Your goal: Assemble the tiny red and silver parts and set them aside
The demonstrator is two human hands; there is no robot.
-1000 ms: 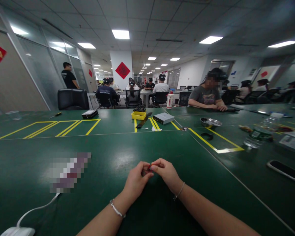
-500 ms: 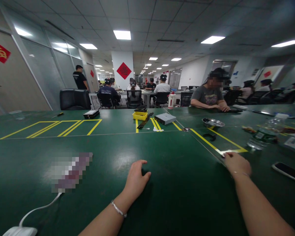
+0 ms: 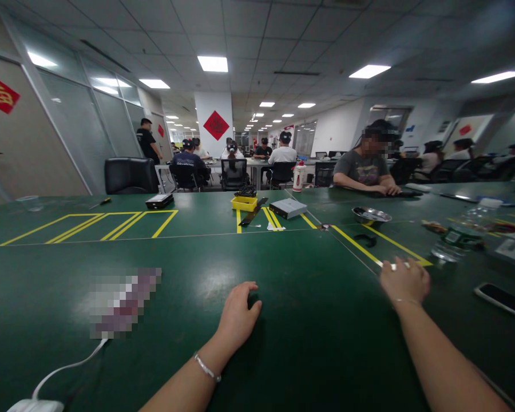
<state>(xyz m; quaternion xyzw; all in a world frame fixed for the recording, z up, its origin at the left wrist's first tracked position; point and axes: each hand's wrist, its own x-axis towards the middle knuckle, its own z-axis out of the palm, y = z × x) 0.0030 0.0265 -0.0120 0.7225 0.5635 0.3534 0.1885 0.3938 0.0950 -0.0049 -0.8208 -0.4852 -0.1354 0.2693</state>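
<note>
My left hand (image 3: 238,313) rests palm down on the green table (image 3: 309,320) in front of me, fingers loosely bent, thumb spread apart, nothing visible in it. A thin bracelet sits on that wrist. My right hand (image 3: 405,281) is stretched out to the right. Its knuckles are up and its fingers bend down onto the corner of a yellow tape outline (image 3: 371,254), where a whitish strip (image 3: 395,265) shows at the fingertips. The fingertips are hidden, so I cannot see whether they hold anything.
A white cable and plug (image 3: 47,386) lie near left beside a blurred-out patch. A phone (image 3: 502,301), clear bottle (image 3: 459,237) and metal bowl (image 3: 371,215) sit to the right. A yellow tray (image 3: 243,202) and grey box (image 3: 288,208) are farther back. A seated person (image 3: 363,167) works across the table.
One second ago both hands pinched a small red thing together at the centre. The right hand then swung right to the taped corner and has since edged slightly left; the left stayed, resting on the table.
</note>
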